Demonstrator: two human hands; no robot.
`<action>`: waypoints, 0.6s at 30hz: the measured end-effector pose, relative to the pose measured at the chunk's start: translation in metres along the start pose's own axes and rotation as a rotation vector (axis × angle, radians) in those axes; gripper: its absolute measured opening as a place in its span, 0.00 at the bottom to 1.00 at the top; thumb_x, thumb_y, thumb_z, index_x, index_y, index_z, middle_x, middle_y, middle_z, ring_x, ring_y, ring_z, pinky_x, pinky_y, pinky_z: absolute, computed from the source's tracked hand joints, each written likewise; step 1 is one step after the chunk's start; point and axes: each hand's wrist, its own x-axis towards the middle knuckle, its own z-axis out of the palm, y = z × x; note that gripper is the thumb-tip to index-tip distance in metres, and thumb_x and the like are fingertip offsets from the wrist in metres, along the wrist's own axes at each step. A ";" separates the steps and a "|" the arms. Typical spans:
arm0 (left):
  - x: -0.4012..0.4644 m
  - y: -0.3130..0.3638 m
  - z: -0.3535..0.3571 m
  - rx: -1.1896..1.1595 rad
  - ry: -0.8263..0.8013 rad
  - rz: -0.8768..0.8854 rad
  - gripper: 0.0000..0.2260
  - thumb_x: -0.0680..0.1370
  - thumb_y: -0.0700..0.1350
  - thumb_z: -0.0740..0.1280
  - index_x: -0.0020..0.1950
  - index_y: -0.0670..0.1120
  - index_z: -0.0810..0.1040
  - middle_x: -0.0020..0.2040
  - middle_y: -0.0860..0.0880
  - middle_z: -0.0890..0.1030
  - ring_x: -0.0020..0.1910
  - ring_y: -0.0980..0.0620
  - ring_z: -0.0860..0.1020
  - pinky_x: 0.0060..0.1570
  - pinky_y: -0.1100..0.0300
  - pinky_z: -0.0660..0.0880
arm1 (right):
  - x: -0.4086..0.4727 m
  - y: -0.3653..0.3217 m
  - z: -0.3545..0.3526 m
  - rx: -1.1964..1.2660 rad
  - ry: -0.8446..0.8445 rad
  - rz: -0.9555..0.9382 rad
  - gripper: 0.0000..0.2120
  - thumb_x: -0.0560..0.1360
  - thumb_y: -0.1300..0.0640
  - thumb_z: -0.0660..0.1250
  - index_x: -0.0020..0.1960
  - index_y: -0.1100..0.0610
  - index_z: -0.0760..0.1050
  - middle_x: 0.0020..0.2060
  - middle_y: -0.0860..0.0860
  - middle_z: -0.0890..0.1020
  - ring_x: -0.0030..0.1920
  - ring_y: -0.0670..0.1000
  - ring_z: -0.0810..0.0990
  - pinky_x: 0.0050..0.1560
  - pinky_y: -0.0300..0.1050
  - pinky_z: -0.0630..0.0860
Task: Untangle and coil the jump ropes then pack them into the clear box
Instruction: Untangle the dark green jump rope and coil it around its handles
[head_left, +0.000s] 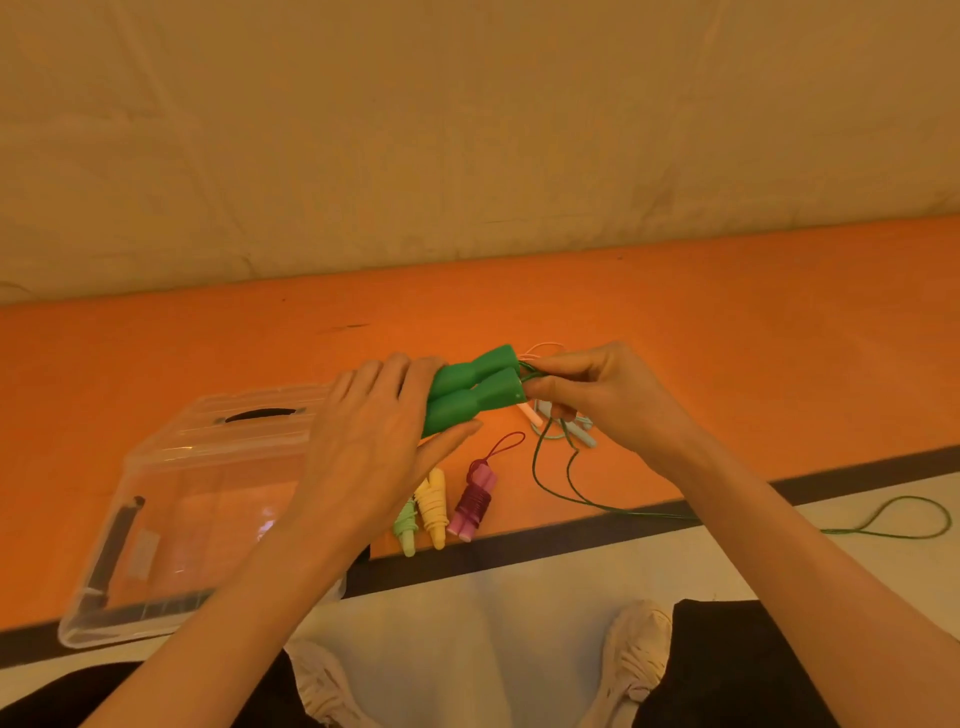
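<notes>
My left hand (374, 431) grips the two green jump-rope handles (475, 392) side by side above the orange mat. My right hand (597, 395) pinches the green cord (550, 480) right where it leaves the handles. The cord hangs down in loops and trails right across the floor, ending in a loop (904, 517). The clear box (182, 509) lies on its side at the left, partly behind my left forearm. Three coiled ropes lie on the mat below the hands: light green (406, 527), yellow (435, 506) and pink with a dark red cord (474, 501).
A tangle of pale blue and white rope (563, 423) lies on the mat under my right hand. The orange mat (727, 322) meets a beige wall behind. My feet in light shoes (634, 660) are at the bottom, on a pale floor.
</notes>
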 end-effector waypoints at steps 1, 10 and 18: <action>-0.001 0.001 -0.001 -0.012 -0.003 -0.007 0.28 0.76 0.67 0.52 0.59 0.46 0.75 0.47 0.48 0.79 0.41 0.46 0.77 0.38 0.54 0.70 | 0.000 0.002 0.001 -0.002 0.008 -0.003 0.11 0.74 0.64 0.70 0.54 0.55 0.82 0.30 0.45 0.82 0.28 0.41 0.73 0.32 0.34 0.70; -0.004 -0.010 -0.020 -0.187 -0.046 -0.217 0.26 0.70 0.75 0.55 0.51 0.56 0.72 0.37 0.58 0.74 0.32 0.54 0.74 0.30 0.55 0.73 | -0.007 0.044 -0.040 -0.559 -0.154 0.476 0.05 0.74 0.68 0.67 0.43 0.60 0.79 0.35 0.56 0.82 0.31 0.51 0.81 0.38 0.49 0.81; 0.002 0.002 -0.016 -0.081 -0.068 -0.119 0.18 0.70 0.59 0.71 0.51 0.50 0.74 0.42 0.52 0.78 0.34 0.46 0.77 0.27 0.61 0.61 | 0.001 0.042 -0.070 -0.946 0.250 0.216 0.12 0.78 0.66 0.59 0.57 0.65 0.78 0.52 0.62 0.81 0.52 0.61 0.79 0.46 0.47 0.73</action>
